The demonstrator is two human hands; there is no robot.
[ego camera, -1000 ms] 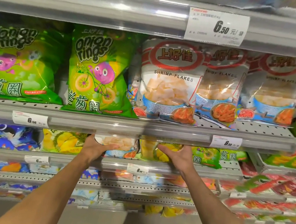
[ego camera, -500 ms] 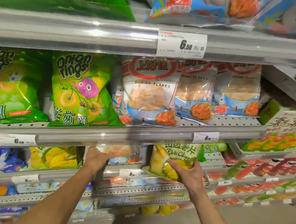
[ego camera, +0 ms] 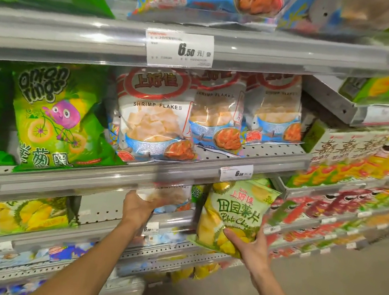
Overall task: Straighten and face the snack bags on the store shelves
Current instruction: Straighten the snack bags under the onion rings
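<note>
We're mid-facing on the lower shelf [ego camera: 171,220] — left hand [ego camera: 139,206] grips a shrimp flakes bag [ego camera: 168,194] tucked under the shelf lip, right hand [ego camera: 249,250] holds the green "Potato Chip" bag [ego camera: 233,214] by its bottom, pulled out front. Next, we reckon: seat both upright, labels forward. Readable above — "Onion Rings" [ego camera: 51,114], "SHRIMP FLAKES" [ego camera: 155,115], tag "6.50" [ego camera: 179,49].

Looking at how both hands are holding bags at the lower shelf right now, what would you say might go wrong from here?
1. The right hand grips the potato chips bag only at its lower corner, out past the shelf edge, so it might slip and fall.
2. The left hand holds a shrimp flakes bag right under the shelf rail; lifting it could snag the rail.
3. The picture is motion-blurred, so a bag might end up crooked.
</note>
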